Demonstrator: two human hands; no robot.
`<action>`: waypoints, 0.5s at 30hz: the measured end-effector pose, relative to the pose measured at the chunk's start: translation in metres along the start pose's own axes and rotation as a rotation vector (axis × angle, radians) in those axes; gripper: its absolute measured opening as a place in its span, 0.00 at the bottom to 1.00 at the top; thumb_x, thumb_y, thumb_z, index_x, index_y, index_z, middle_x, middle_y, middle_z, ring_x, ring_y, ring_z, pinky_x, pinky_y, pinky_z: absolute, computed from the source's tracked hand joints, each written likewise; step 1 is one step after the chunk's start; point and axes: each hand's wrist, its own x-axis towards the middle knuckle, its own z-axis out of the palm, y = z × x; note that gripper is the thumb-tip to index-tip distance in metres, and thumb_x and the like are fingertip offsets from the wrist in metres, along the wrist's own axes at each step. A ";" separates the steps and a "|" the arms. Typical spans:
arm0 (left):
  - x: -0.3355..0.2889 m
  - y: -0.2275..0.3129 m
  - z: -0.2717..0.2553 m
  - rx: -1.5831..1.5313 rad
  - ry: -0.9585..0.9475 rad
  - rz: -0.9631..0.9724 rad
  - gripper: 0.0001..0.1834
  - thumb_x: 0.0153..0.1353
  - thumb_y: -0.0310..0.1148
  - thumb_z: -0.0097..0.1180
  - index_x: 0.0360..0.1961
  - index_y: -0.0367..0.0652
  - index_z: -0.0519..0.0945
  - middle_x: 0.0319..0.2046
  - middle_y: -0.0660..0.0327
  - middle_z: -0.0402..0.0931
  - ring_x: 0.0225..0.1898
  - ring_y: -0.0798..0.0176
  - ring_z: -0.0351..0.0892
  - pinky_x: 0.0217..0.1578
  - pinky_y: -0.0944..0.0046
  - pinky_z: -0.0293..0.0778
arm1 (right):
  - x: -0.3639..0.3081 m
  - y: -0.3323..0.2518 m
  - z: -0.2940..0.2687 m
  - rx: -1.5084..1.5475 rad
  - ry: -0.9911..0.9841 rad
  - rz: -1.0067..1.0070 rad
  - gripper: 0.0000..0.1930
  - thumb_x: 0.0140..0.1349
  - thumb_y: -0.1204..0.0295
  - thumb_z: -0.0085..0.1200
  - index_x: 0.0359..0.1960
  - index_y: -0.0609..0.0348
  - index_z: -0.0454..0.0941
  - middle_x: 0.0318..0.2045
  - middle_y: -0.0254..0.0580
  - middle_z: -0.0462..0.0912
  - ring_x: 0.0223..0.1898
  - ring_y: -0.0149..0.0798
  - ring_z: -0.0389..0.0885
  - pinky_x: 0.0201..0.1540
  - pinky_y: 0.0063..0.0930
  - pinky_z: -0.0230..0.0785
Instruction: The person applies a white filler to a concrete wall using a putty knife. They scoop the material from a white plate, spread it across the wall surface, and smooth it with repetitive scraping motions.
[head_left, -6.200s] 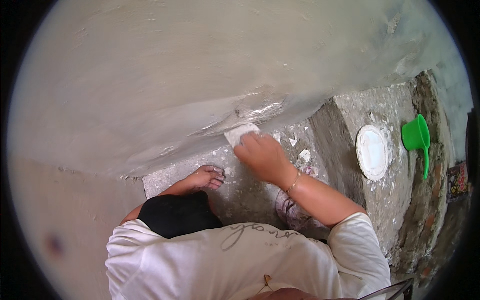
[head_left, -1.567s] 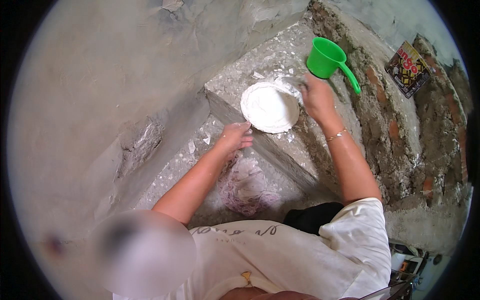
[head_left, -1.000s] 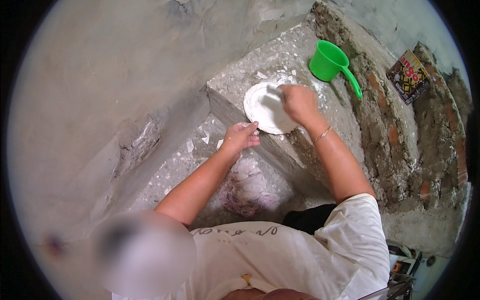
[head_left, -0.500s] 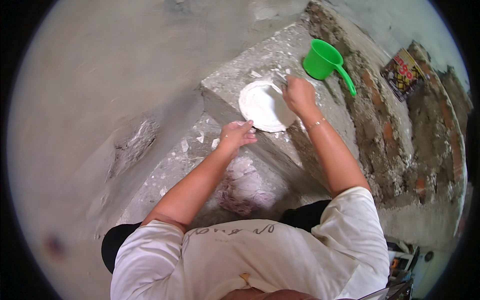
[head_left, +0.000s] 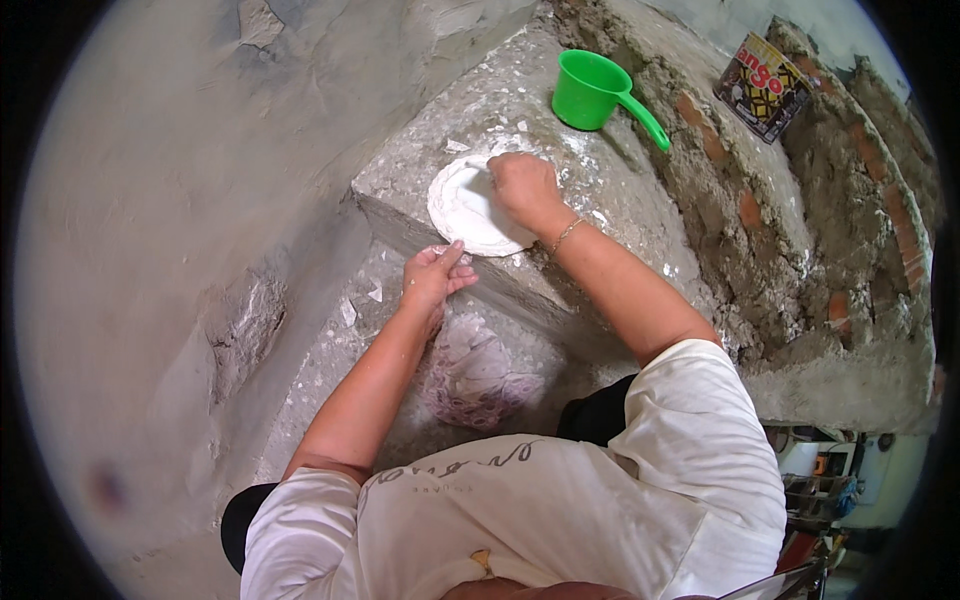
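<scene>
A round white dish (head_left: 439,213) with wet-looking white paste smeared in it lies on a grey concrete step, close to its edge. My left hand (head_left: 437,275) has thumb and fingers on the dish's near rim. Over the dish's right side, my right hand (head_left: 527,190) is closed with the knuckles up. Whatever it grips is hidden under the fingers. Behind the hands stands a green plastic dipper (head_left: 590,92), its handle pointing right. A crumpled pale pinkish plastic bag (head_left: 475,370) lies on the lower step, below my left hand.
White flakes and splashes dot the concrete step (head_left: 610,185). Rough stairs with exposed brick (head_left: 752,212) rise on the right, and a dark printed box (head_left: 764,86) rests on them. A smooth grey plastered wall (head_left: 150,220) fills the left side.
The view has shifted, so the scene sits farther left and a little higher. My right hand has moved inward from the dish's right rim over the paste. A thin grey tool end seen at its fingertips is now hidden.
</scene>
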 end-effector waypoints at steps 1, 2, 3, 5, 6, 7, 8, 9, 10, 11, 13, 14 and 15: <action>0.002 -0.001 -0.002 -0.012 -0.004 0.011 0.12 0.57 0.31 0.60 0.34 0.33 0.72 0.26 0.57 0.73 0.24 0.62 0.76 0.28 0.61 0.82 | -0.001 -0.002 0.005 -0.007 0.025 -0.034 0.06 0.47 0.72 0.47 0.22 0.57 0.77 0.24 0.52 0.79 0.29 0.54 0.79 0.32 0.45 0.70; 0.001 0.001 -0.003 -0.026 -0.005 0.026 0.13 0.57 0.32 0.60 0.33 0.33 0.72 0.26 0.57 0.73 0.23 0.62 0.76 0.27 0.61 0.82 | 0.000 -0.007 0.004 -0.013 0.052 -0.072 0.06 0.47 0.72 0.47 0.21 0.57 0.76 0.24 0.52 0.79 0.29 0.54 0.79 0.32 0.45 0.70; 0.001 0.002 -0.003 -0.024 -0.003 0.029 0.13 0.57 0.32 0.60 0.33 0.33 0.72 0.26 0.57 0.73 0.23 0.62 0.76 0.27 0.61 0.82 | 0.003 -0.006 -0.001 -0.010 0.054 -0.074 0.06 0.47 0.72 0.47 0.21 0.57 0.76 0.24 0.52 0.79 0.29 0.54 0.79 0.32 0.45 0.70; 0.000 0.002 -0.002 -0.013 -0.007 -0.010 0.12 0.57 0.31 0.60 0.34 0.35 0.71 0.27 0.57 0.74 0.25 0.62 0.77 0.29 0.60 0.82 | 0.006 0.001 -0.014 0.022 0.015 -0.015 0.05 0.45 0.72 0.48 0.22 0.57 0.76 0.24 0.50 0.79 0.30 0.52 0.79 0.33 0.44 0.70; 0.001 0.000 -0.002 -0.012 -0.010 -0.014 0.12 0.57 0.31 0.60 0.34 0.35 0.71 0.27 0.57 0.74 0.25 0.62 0.77 0.29 0.60 0.82 | 0.008 0.004 -0.012 0.021 0.014 -0.010 0.05 0.45 0.72 0.48 0.22 0.57 0.76 0.24 0.50 0.79 0.30 0.52 0.79 0.33 0.44 0.70; 0.002 0.000 -0.003 -0.016 -0.013 -0.006 0.12 0.57 0.31 0.60 0.34 0.35 0.71 0.27 0.57 0.74 0.25 0.62 0.77 0.30 0.60 0.82 | 0.010 0.006 -0.007 -0.007 0.022 -0.006 0.05 0.44 0.73 0.49 0.22 0.57 0.76 0.24 0.49 0.79 0.30 0.52 0.79 0.33 0.44 0.70; 0.003 0.001 -0.004 -0.016 -0.016 0.002 0.11 0.57 0.30 0.59 0.34 0.35 0.71 0.27 0.57 0.74 0.25 0.62 0.77 0.30 0.60 0.82 | 0.011 0.005 -0.004 -0.031 0.033 0.000 0.05 0.44 0.73 0.49 0.22 0.57 0.77 0.24 0.49 0.79 0.30 0.51 0.79 0.33 0.44 0.70; 0.003 0.001 -0.004 -0.009 -0.019 -0.002 0.11 0.57 0.30 0.59 0.34 0.35 0.71 0.27 0.57 0.74 0.25 0.62 0.77 0.30 0.60 0.82 | 0.010 0.004 0.000 -0.029 0.034 0.008 0.05 0.44 0.73 0.49 0.22 0.57 0.77 0.24 0.49 0.79 0.30 0.51 0.79 0.33 0.44 0.70; 0.004 0.001 -0.004 -0.018 -0.023 0.004 0.11 0.58 0.30 0.59 0.35 0.35 0.71 0.27 0.57 0.75 0.25 0.62 0.77 0.30 0.60 0.82 | 0.010 0.001 0.005 0.008 0.049 -0.029 0.05 0.43 0.73 0.49 0.22 0.57 0.77 0.25 0.48 0.79 0.31 0.51 0.79 0.33 0.44 0.70; 0.005 0.001 -0.004 -0.028 -0.028 0.010 0.11 0.58 0.30 0.58 0.35 0.35 0.71 0.27 0.57 0.75 0.25 0.62 0.77 0.30 0.60 0.82 | 0.010 -0.003 0.008 0.044 0.064 -0.067 0.05 0.43 0.73 0.50 0.22 0.56 0.77 0.25 0.48 0.79 0.31 0.51 0.79 0.34 0.44 0.70; 0.005 0.001 -0.002 -0.024 -0.027 0.005 0.10 0.58 0.30 0.58 0.35 0.35 0.71 0.27 0.57 0.75 0.25 0.62 0.77 0.31 0.60 0.82 | 0.006 -0.009 0.013 0.058 0.104 -0.114 0.06 0.43 0.70 0.52 0.22 0.57 0.78 0.23 0.50 0.79 0.30 0.51 0.79 0.34 0.41 0.71; 0.005 0.002 -0.003 -0.030 -0.018 0.006 0.10 0.59 0.30 0.57 0.35 0.35 0.72 0.27 0.57 0.75 0.25 0.62 0.77 0.31 0.60 0.81 | 0.004 -0.018 0.010 0.104 0.053 -0.133 0.06 0.45 0.69 0.52 0.22 0.58 0.78 0.23 0.50 0.79 0.31 0.52 0.79 0.34 0.42 0.71; 0.004 0.002 -0.003 -0.030 -0.015 0.005 0.10 0.59 0.30 0.57 0.35 0.35 0.72 0.27 0.57 0.75 0.25 0.62 0.77 0.31 0.60 0.81 | 0.002 -0.027 0.008 0.151 0.002 -0.151 0.07 0.46 0.68 0.53 0.22 0.58 0.78 0.24 0.50 0.79 0.31 0.52 0.79 0.34 0.42 0.71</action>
